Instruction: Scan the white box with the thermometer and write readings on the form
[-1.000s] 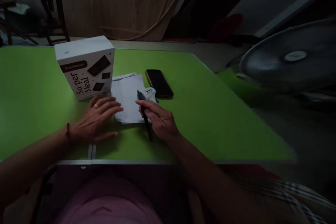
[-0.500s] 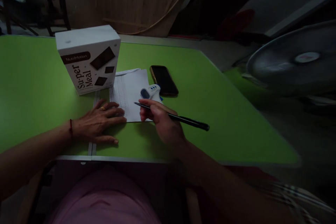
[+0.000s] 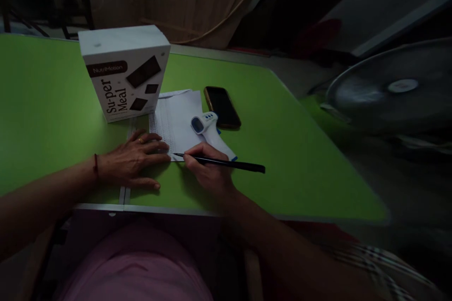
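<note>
Black pen (image 3: 229, 163) in its grip, my right hand (image 3: 210, 169) rests at the lower edge of the paper (image 3: 181, 110), the pen's tip at the sheet's bottom left part. Rows of small handwriting run down the paper's left side. My left hand (image 3: 136, 162) lies flat with fingers spread, its fingertips on the paper's lower left corner and the thumb on the table. A white and blue infrared thermometer (image 3: 212, 131) lies across the paper's right side, just beyond my right hand.
A white "Su-per Meal" box (image 3: 125, 80) stands on the green table (image 3: 289, 164) behind my left hand. To the right of the paper lies a dark phone (image 3: 222, 107). A large round metal lid-like object (image 3: 374, 87) is at the far right.
My right hand has moved left and toward me, bringing the pen tip down to the paper's lower edge. More of the thermometer shows. My left hand stays in place.
</note>
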`<state>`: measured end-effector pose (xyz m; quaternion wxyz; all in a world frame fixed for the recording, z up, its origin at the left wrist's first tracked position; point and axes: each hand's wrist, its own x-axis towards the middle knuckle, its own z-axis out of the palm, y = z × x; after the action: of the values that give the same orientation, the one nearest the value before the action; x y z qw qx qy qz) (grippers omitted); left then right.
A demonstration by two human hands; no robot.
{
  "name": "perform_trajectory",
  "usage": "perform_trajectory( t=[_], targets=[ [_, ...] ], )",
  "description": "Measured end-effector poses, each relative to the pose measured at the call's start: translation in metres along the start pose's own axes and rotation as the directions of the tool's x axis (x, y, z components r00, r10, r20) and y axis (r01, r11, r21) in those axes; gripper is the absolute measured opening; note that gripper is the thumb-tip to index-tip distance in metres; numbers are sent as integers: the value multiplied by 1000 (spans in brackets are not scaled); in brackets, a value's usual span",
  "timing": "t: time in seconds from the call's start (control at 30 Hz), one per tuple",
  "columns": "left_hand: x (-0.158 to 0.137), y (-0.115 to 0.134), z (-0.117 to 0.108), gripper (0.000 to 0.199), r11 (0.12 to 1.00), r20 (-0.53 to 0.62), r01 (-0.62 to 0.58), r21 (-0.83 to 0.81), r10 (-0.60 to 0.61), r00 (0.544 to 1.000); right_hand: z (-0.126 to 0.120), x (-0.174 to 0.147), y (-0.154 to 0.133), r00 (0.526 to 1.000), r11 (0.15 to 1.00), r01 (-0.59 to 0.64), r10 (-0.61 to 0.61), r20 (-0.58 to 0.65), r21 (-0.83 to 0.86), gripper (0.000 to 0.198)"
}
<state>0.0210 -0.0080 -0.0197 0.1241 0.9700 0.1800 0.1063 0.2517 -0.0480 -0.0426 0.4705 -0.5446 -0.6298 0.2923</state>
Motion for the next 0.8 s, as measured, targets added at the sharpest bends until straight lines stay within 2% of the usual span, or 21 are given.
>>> perform_trajectory(
  t=[0.8],
  targets=[
    [0, 0, 2, 61, 1000, -8, -18, 21, 18, 1000, -1, -2, 2, 997, 998, 45, -42, 58, -50, 12]
  ],
)
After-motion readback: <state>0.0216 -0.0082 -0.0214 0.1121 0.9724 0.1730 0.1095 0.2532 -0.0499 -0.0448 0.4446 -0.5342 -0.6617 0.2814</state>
